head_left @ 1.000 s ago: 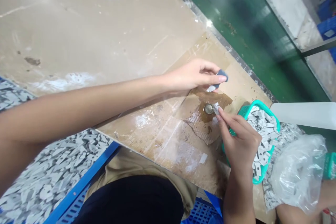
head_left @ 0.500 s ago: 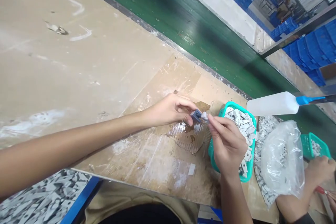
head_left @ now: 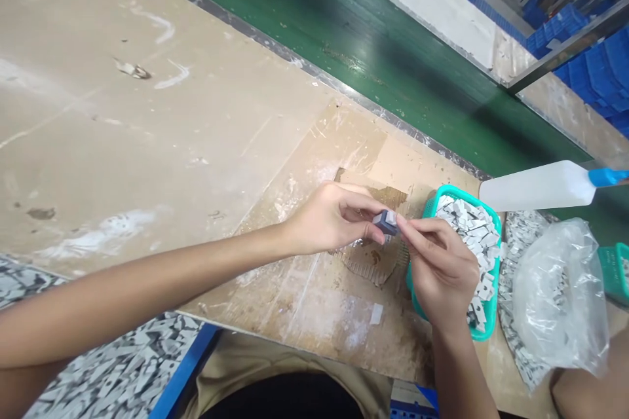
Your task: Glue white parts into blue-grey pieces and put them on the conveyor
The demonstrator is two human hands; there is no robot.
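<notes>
Between thumb and fingers, my left hand [head_left: 339,219] holds a small dark grey-blue block [head_left: 384,222] above a wet, torn piece of cardboard [head_left: 366,268]. A small white piece [head_left: 391,217] sits at the block's right end. My right hand [head_left: 439,262] pinches this white piece with thumb and forefinger, right up against the block. Whether the piece is inside the block or only against it, I cannot tell. Just behind my right hand stands a green basket [head_left: 497,275] filled with flat white and grey pieces.
A white bottle with a blue cap [head_left: 540,186] lies beyond the basket. Right of it is a clear plastic bag [head_left: 560,294] over more pieces. Another person's arm [head_left: 584,383] shows at lower right. A blue-edged bin [head_left: 184,366] of pieces is at lower left; a green belt [head_left: 295,19] runs behind.
My right hand has brought the white piece from just off the block up against its end. The view has shifted, so the scene sits further right and the co-worker's hand has left the picture.
</notes>
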